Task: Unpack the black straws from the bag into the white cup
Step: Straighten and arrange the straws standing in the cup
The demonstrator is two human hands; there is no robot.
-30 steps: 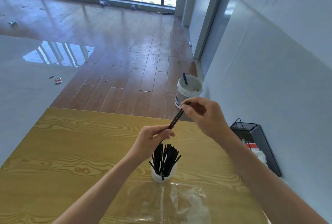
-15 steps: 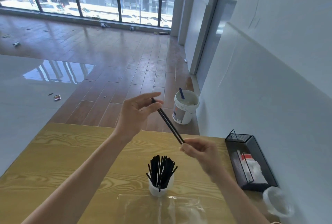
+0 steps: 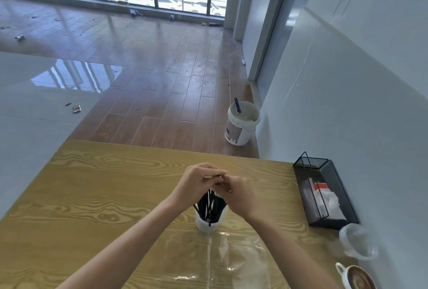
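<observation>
A white cup (image 3: 206, 224) stands on the wooden table (image 3: 104, 196), filled with several black straws (image 3: 209, 206) that stand upright and fan out. My left hand (image 3: 196, 184) and my right hand (image 3: 236, 192) are pressed together right above the cup, fingers curled over the straw tops. Black straw ends run up between the fingers of both hands. The clear plastic bag (image 3: 222, 261) lies flat on the table in front of the cup, nearer to me.
A black mesh tray (image 3: 324, 193) holding white packets sits along the wall at the right. A clear plastic lid (image 3: 357, 244) and a cup of coffee (image 3: 357, 278) are at the near right. A white bucket (image 3: 242, 124) stands on the floor beyond the table.
Both hands have come down from holding straws in the air and now meet just above the cup, with the straws lowered into it. The view has tilted.
</observation>
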